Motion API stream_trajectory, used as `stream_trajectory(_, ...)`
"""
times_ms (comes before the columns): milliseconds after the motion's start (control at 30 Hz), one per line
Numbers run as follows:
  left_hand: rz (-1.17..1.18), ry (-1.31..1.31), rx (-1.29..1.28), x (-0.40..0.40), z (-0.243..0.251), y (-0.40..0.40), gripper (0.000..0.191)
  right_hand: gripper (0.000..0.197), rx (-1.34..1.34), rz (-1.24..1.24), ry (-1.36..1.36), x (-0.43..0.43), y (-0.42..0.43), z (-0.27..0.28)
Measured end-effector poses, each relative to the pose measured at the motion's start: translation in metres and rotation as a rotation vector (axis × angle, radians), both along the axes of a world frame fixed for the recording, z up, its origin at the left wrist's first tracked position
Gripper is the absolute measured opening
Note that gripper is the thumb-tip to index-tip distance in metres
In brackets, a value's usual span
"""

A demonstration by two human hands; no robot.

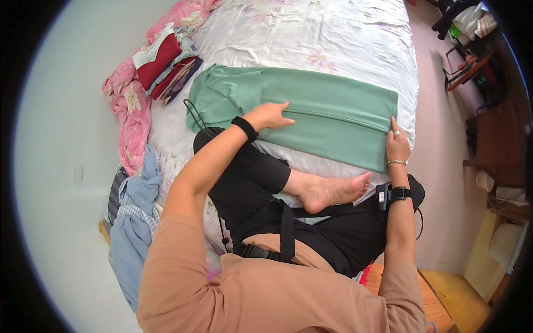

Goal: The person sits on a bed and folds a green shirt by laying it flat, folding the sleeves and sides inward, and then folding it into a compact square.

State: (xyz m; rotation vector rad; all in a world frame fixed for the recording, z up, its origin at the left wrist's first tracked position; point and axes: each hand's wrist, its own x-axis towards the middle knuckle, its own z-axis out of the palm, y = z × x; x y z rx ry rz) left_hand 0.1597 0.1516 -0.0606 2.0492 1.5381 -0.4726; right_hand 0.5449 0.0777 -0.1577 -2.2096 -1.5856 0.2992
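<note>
A green garment (325,112), with two long sections lying side by side and a bunched part at its left end, is spread on the bed in front of my crossed legs. My left hand (272,115) rests near its middle, thumb and index finger apart, the other fingers curled; nothing shows in it. At the garment's right end, my right hand (397,143) touches the hem, index finger extended along the edge. Whether its thumb pinches the cloth is hidden. A ring and a bracelet are on that hand and wrist.
Folded clothes (164,68) are stacked at the upper left beside a pink floral blanket (135,116). Blue clothing (135,229) lies along the wall. The white floral bedsheet (308,37) ends at the right above a tiled floor; a chair (472,75) stands beyond.
</note>
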Motion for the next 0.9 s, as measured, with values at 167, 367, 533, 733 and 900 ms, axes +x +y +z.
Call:
stream_trajectory(167, 0.157, -0.158, 0.266, -0.098, 0.060, -0.011, 0.060, 0.044, -0.012, 0.004, 0.054, -0.002, 0.002, 0.006)
stream_trajectory(367, 0.351, 0.254, 0.436, -0.278, 0.100, -0.067, 0.057, 0.043, 0.038, 0.038, 0.133, -0.001, 0.003, -0.004)
stream_trajectory(533, 0.567, 0.195, 0.445, -0.286, 0.094, -0.133, 0.048, 0.042, 0.065, 0.026, 0.114, 0.002, 0.002, -0.013)
stream_trajectory(733, 0.737, -0.511, 0.679, -0.195, 0.047, -0.157, 0.037, 0.041, 0.142, 0.056, 0.081, 0.001, 0.002, -0.009)
stream_trajectory(900, 1.232, -0.689, 0.481, -0.269, -0.008, -0.115, 0.045, 0.042, 0.176, 0.121, 0.040, 0.006, -0.001, -0.022)
